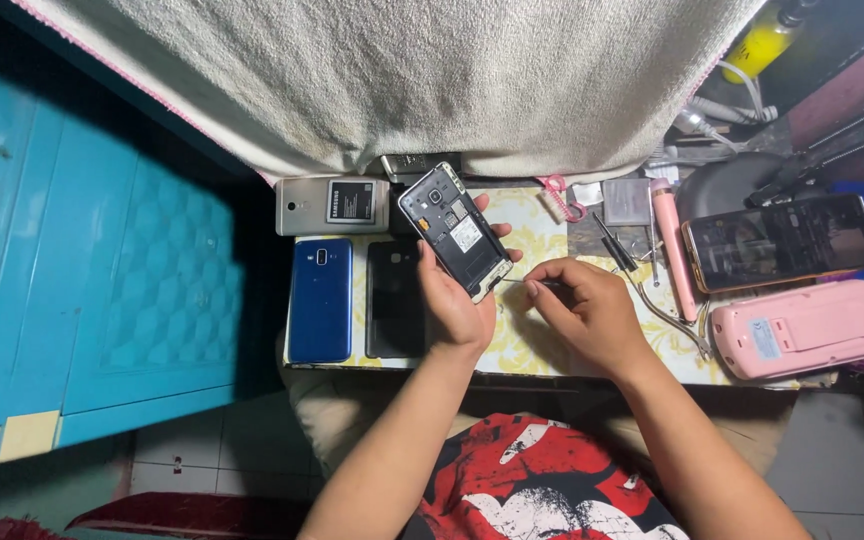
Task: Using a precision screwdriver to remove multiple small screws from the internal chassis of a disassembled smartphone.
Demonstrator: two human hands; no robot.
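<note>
I sit at a small table point(532, 345) with a yellow flowered top, looking down at my hands. My left hand point(455, 300) is wrapped around an opened phone point(455, 232) with its back cover off, holding it tilted above the table so its dark insides face me. My right hand point(585, 310) has its fingertips pressed together on a thin metal tool point(517, 281), whose tip points at the lower corner of the opened phone.

Just left of my left hand a black back cover point(395, 298) lies flat, and beside it a blue phone point(320, 300) lies face down. Above those rests a silver phone point(297, 205) with a battery point(351, 202) on it. A large pale towel point(402, 70) hangs over the far edge of the table.

To my right the surface is crowded: tweezers point(667, 315), a small screwdriver point(614, 243), a pink pen-shaped tool point(674, 245), a phone with a lit dark screen point(780, 240) and a pink box-shaped device point(802, 328). None of these touches my hands.
</note>
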